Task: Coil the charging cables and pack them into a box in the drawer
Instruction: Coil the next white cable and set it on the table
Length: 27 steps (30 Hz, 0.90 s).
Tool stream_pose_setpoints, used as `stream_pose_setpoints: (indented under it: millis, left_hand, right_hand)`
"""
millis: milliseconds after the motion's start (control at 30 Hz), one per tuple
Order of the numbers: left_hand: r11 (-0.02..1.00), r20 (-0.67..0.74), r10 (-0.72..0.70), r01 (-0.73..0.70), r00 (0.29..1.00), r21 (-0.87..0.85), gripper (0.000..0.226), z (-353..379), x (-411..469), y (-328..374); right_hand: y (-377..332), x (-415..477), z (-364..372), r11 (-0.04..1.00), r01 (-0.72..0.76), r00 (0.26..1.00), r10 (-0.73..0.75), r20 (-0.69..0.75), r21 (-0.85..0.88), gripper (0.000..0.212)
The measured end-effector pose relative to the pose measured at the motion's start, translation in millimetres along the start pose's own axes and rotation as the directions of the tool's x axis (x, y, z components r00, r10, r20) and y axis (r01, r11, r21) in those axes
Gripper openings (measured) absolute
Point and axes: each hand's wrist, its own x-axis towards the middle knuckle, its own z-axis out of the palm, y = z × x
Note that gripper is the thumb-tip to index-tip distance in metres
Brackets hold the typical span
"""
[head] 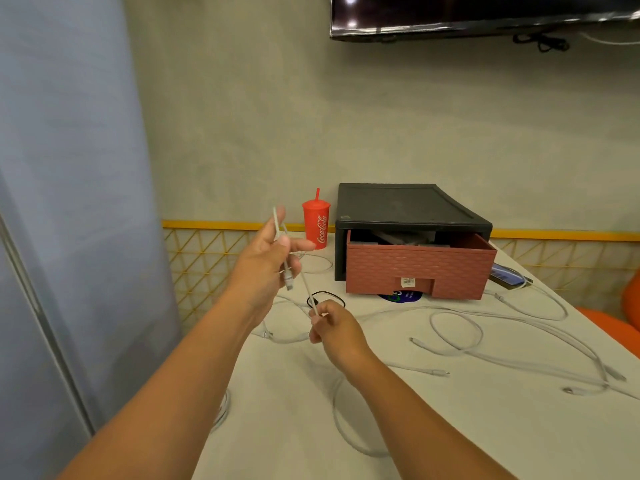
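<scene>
Your left hand point(270, 254) is raised above the table point(467, 438), fingers curled round a white charging cable point(306, 284) that is folded into a short loop between thumb and fingers; one plug point(289, 283) hangs just below that hand. From there the cable runs down in a taut line to your right hand point(334, 323), which pinches it between thumb and fingertips, low over the white tablecloth. Other loose white cables point(460, 336) lie uncoiled across the table, to your right and near the front edge. Behind your hands, near the wall, stands a black drawer unit point(408, 206) with its reddish-brown drawer point(419, 268) pulled partway out; dark and grey things show inside it, but you cannot tell from here whether one is a box. A red Coca-Cola cup point(316, 228) with a straw stands just left of the unit, a thin black loop point(329, 293) lies on the cloth between your right hand and the drawer, and a phone point(507, 276) rests at the unit's right side.
</scene>
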Motion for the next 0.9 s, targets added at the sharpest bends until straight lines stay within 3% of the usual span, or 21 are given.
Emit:
stream_pose_setpoints:
  millis: [100, 200, 367, 533, 667, 800, 900]
  left_hand:
    - [1.0, -0.126, 0.023, -0.022, 0.992, 0.005, 0.029, -16.2, 5.6, -12.0]
    - [1.0, -0.161, 0.007, -0.009, 0.987, -0.013, 0.025, -28.4, 10.4, -16.4]
    - [0.998, -0.135, -0.025, 0.033, 0.991, 0.054, 0.024, -38.2, 12.4, -26.5]
    - [0.954, 0.007, -0.102, 0.096, 0.995, 0.285, 0.025, -36.5, 3.1, -35.2]
    - [0.899, 0.171, -0.244, 0.156, 0.955, 0.41, 0.026, -26.1, -9.0, -34.0]
    - [0.953, 0.204, -0.294, 0.272, 0.934, 0.131, 0.041, -14.6, -18.7, -25.2]
    - [0.934, 0.247, -0.332, 0.353, 0.911, -0.048, 0.042, -7.6, -21.5, -19.5]
  right_hand:
    - [-5.1, -6.1, -3.3, 0.997, 0.052, 0.998, -0.049, 0.043, -0.06, 0.014]
    - [-15.8, -15.5, -11.2, 0.983, 0.125, 0.983, -0.104, 0.154, -0.131, 0.015]
    - [-43.1, -30.4, -26.4, 0.954, 0.245, 0.93, -0.18, 0.321, -0.173, 0.016]
    - [-67.3, -35.5, -38.1, 0.929, 0.329, 0.896, -0.25, 0.368, -0.169, 0.009]
    - [-81.2, -30.9, -54.1, 0.912, 0.37, 0.911, -0.319, 0.261, -0.177, 0.015]
    - [-75.7, -16.6, -64.4, 0.931, 0.343, 0.939, -0.344, 0.015, -0.126, 0.013]
    - [-67.0, -10.0, -66.5, 0.945, 0.314, 0.943, -0.322, -0.084, -0.095, 0.012]
